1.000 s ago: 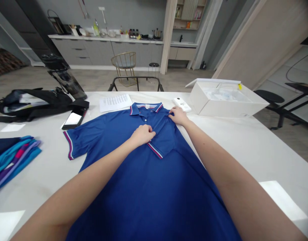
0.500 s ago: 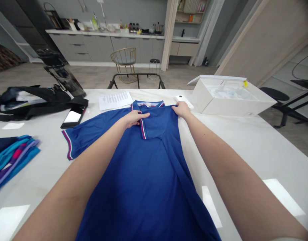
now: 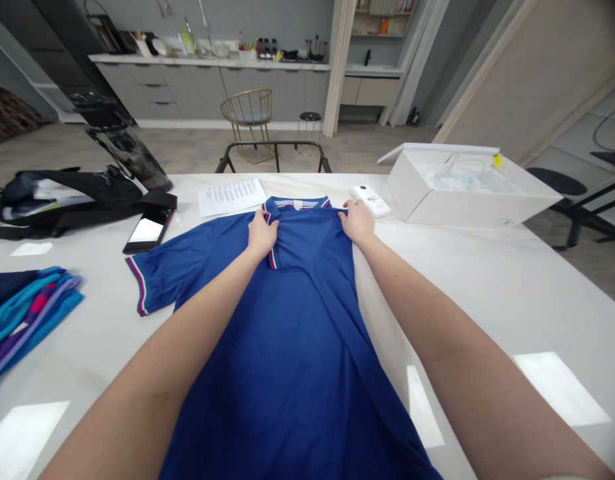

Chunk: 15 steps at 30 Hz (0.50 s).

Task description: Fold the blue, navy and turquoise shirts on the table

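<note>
A blue polo shirt lies spread on the white table, its collar at the far end and its body running toward me. One sleeve, edged with red and white stripes, extends flat to the left; the other is folded inward over the right side. My left hand is closed on the fabric beside the collar, at the striped cuff of the folded sleeve. At the right shoulder fold, my right hand pinches the shirt's edge. The fingertips of both hands are partly hidden.
A white box with its lid raised stands at the back right, near a white device. Behind the collar lies a printed sheet. To the left are a phone, a black bag and a stack of folded clothes.
My left hand has turned and shifted slightly, its thumb drawing back and its fingers closing on the fabric near the collar. The folded sleeve's cuff has moved a little left. My right hand keeps its hold.
</note>
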### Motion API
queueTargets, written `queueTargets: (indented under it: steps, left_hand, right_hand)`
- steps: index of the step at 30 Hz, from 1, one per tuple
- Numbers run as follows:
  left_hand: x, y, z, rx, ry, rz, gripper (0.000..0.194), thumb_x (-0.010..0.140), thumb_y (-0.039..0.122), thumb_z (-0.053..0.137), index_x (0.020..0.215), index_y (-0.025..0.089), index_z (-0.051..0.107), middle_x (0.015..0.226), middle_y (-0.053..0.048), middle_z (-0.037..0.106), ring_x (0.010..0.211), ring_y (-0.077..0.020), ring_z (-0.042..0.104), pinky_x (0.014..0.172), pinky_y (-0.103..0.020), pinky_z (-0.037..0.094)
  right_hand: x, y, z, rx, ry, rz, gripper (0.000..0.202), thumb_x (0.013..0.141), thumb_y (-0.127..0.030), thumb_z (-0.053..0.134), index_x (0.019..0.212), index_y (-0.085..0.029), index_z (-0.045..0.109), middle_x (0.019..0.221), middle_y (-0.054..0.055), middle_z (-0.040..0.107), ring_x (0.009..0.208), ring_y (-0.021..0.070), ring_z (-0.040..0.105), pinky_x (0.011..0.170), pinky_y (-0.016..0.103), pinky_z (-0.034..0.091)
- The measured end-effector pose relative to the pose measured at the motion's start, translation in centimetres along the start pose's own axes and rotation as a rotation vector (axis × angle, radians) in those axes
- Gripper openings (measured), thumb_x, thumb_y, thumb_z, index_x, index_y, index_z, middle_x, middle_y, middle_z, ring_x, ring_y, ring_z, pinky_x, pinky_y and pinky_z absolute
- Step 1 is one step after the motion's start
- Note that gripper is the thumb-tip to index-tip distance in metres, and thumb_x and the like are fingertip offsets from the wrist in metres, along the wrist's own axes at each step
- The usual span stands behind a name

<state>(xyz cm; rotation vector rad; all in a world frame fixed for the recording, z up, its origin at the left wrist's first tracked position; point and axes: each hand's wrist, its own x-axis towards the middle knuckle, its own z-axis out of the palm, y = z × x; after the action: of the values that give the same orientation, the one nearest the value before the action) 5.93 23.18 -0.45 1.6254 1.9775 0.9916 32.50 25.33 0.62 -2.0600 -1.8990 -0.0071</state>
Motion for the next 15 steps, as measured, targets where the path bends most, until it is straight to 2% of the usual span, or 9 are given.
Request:
queueTargets:
  steps: [3, 5, 6, 8, 10, 11, 13, 15]
  left_hand:
    - [-2.6, 1.2, -1.3, 0.261, 0.088, 0.266, 0.054, 0.093, 0.025, 0.06, 0.145, 0.02, 0.045, 0.14, -0.018, 0.056, 0.129, -0.0352, 0.055, 0.104, -0.048, 0.046]
    - [-4.3, 2.2, -2.2, 0.416, 0.072, 0.489, 0.049, 0.096, 0.024, 0.055, 0.144, 0.023, 0.048, 0.143, -0.016, 0.054, 0.131, -0.0359, 0.051, 0.105, -0.051, 0.043]
    - [-5.1, 2.5, -2.5, 0.463, 0.004, 0.598, 0.043, 0.097, 0.024, 0.053, 0.14, 0.023, 0.053, 0.14, -0.015, 0.056, 0.129, -0.0346, 0.053, 0.105, -0.05, 0.042]
    - [-6.3, 2.7, -3.0, 0.495, -0.216, 0.791, 0.033, 0.099, 0.027, 0.051, 0.13, 0.024, 0.062, 0.132, -0.011, 0.063, 0.121, -0.0298, 0.058, 0.102, -0.045, 0.044]
    - [-7.1, 2.3, -3.3, 0.488, -0.423, 0.908, 0.033, 0.099, 0.035, 0.054, 0.128, 0.023, 0.065, 0.128, -0.008, 0.065, 0.117, -0.026, 0.061, 0.099, -0.04, 0.046]
    - [-7.5, 1.9, -3.5, 0.486, -0.482, 0.942, 0.036, 0.098, 0.039, 0.056, 0.129, 0.023, 0.064, 0.129, -0.008, 0.065, 0.117, -0.0251, 0.061, 0.099, -0.038, 0.046]
    - [-8.1, 1.2, -3.9, 0.51, -0.518, 1.001, 0.039, 0.097, 0.04, 0.058, 0.131, 0.024, 0.064, 0.134, -0.008, 0.064, 0.119, -0.0243, 0.061, 0.1, -0.037, 0.045]
    - [-8.6, 0.7, -4.5, 0.582, -0.474, 1.046, 0.031, 0.098, 0.03, 0.055, 0.125, 0.023, 0.067, 0.127, -0.008, 0.066, 0.116, -0.0237, 0.062, 0.097, -0.037, 0.045]
  right_hand:
    - [-1.5, -0.2, -0.3, 0.023, 0.061, -0.06, 0.036, 0.101, -0.037, 0.051, 0.13, -0.018, 0.059, 0.129, 0.017, 0.058, 0.1, 0.0293, 0.063, 0.083, 0.038, 0.048]
    - [-2.8, -0.3, -0.9, 0.058, 0.035, -0.166, 0.03, 0.101, -0.037, 0.051, 0.122, -0.019, 0.063, 0.123, 0.014, 0.061, 0.097, 0.0266, 0.062, 0.08, 0.035, 0.046]
    - [-3.6, -0.4, -1.3, 0.079, -0.012, -0.238, 0.026, 0.1, -0.036, 0.052, 0.117, -0.02, 0.065, 0.117, 0.012, 0.064, 0.094, 0.0248, 0.062, 0.078, 0.033, 0.045]
    - [-5.3, -0.5, -2.1, 0.115, -0.132, -0.372, 0.02, 0.099, -0.036, 0.055, 0.105, -0.021, 0.068, 0.1, 0.007, 0.067, 0.086, 0.0211, 0.061, 0.074, 0.03, 0.042]
    - [-7.1, -0.6, -2.7, 0.137, -0.24, -0.443, 0.019, 0.098, -0.038, 0.059, 0.1, -0.022, 0.069, 0.087, 0.003, 0.067, 0.08, 0.0186, 0.059, 0.07, 0.028, 0.039]
    - [-8.0, -0.6, -3.0, 0.142, -0.275, -0.453, 0.02, 0.097, -0.039, 0.061, 0.1, -0.022, 0.07, 0.085, 0.002, 0.067, 0.078, 0.0179, 0.059, 0.068, 0.028, 0.038]
    - [-9.8, -0.6, -3.6, 0.143, -0.317, -0.443, 0.021, 0.096, -0.041, 0.063, 0.102, -0.022, 0.069, 0.085, 0.002, 0.067, 0.077, 0.0169, 0.059, 0.066, 0.027, 0.036]
    - [-11.3, -0.7, -4.2, 0.137, -0.317, -0.419, 0.023, 0.095, -0.042, 0.064, 0.107, -0.022, 0.068, 0.087, 0.001, 0.068, 0.076, 0.0166, 0.059, 0.065, 0.027, 0.035]
